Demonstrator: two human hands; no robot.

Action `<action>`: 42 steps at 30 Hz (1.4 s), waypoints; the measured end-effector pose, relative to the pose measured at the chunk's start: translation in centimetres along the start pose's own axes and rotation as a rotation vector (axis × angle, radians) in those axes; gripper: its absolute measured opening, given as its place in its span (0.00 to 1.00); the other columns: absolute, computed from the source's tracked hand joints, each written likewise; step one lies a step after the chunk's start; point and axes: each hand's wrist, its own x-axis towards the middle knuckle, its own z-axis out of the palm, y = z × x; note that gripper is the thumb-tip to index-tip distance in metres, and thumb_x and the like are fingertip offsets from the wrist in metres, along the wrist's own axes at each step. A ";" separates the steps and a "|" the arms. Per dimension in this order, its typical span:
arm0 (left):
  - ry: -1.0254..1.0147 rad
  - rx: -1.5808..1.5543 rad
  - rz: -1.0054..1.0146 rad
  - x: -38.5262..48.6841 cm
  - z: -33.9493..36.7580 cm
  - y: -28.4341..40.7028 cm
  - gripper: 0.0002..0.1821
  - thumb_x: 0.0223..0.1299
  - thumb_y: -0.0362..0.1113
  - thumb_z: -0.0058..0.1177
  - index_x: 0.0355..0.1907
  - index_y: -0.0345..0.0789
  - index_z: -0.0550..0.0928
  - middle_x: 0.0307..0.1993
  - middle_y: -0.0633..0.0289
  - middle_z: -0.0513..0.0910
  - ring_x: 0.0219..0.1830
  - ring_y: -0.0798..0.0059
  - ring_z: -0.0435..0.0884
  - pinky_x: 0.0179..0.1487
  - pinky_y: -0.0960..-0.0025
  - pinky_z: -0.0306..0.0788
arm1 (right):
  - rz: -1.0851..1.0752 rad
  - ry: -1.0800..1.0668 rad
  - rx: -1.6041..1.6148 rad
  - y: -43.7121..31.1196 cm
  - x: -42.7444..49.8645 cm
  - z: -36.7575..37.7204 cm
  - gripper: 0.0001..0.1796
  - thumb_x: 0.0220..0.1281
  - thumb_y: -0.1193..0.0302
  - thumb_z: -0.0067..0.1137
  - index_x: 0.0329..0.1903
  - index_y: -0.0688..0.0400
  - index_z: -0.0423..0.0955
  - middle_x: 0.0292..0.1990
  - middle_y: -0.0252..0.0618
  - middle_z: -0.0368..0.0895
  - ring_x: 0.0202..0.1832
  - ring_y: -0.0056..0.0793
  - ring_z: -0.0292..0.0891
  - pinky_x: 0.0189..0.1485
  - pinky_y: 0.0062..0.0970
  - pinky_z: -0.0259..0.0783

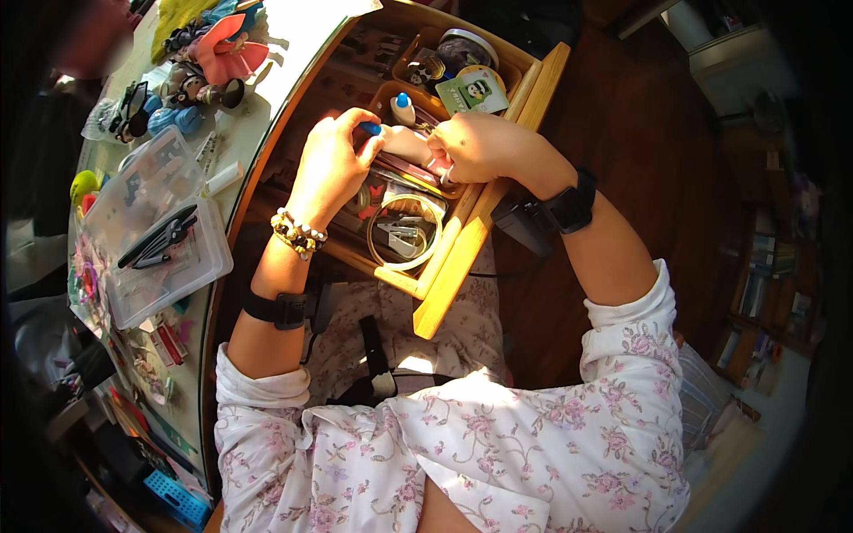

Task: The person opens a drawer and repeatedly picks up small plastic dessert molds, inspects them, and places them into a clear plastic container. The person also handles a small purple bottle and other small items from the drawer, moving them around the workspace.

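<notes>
Over the open wooden drawer [490, 252], my left hand [333, 163] pinches the blue cap [370, 127] of a white plastic bottle [406, 144], which lies on its side. The fingers of my right hand [476, 148] curl around the other end of that bottle, and the fingertips are partly hidden. Beneath is an orange-brown plastic bin [385, 92] with pens and pencils [416, 174] in it. A second white bottle with a blue tip [402, 110] stands in this bin, just beyond my hands.
Behind it, another bin [514, 72] holds a round lidded jar [466, 50] and a green panda card [472, 92]. Nearer me in the drawer lies a roll of tape [373, 234]. Leftward, the desk carries a clear plastic case [216, 256] with black pens and several figurines [230, 53].
</notes>
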 end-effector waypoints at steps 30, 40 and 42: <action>0.311 -0.056 -0.080 -13.6 -9.8 4.1 0.11 0.59 0.25 0.62 0.45 0.31 0.80 0.39 0.57 0.85 0.37 0.72 0.86 0.41 0.74 0.79 | 0.024 0.082 -0.501 -2.0 3.4 0.5 0.06 0.47 0.69 0.62 0.27 0.57 0.82 0.26 0.41 0.84 0.31 0.40 0.82 0.36 0.34 0.78; 0.263 -0.061 -0.060 -15.8 -10.9 4.1 0.11 0.62 0.25 0.59 0.47 0.30 0.79 0.45 0.53 0.85 0.42 0.72 0.85 0.46 0.74 0.79 | -0.230 0.326 0.045 -5.6 -1.2 -4.5 0.11 0.51 0.63 0.68 0.32 0.57 0.84 0.24 0.39 0.81 0.26 0.33 0.79 0.31 0.28 0.73; 0.249 -0.064 -0.056 -15.9 -11.0 4.1 0.11 0.63 0.25 0.57 0.48 0.30 0.79 0.46 0.52 0.85 0.44 0.73 0.85 0.47 0.75 0.78 | -0.341 0.354 -0.064 -7.3 0.2 -2.7 0.07 0.54 0.65 0.64 0.30 0.56 0.84 0.24 0.40 0.82 0.28 0.37 0.80 0.32 0.30 0.74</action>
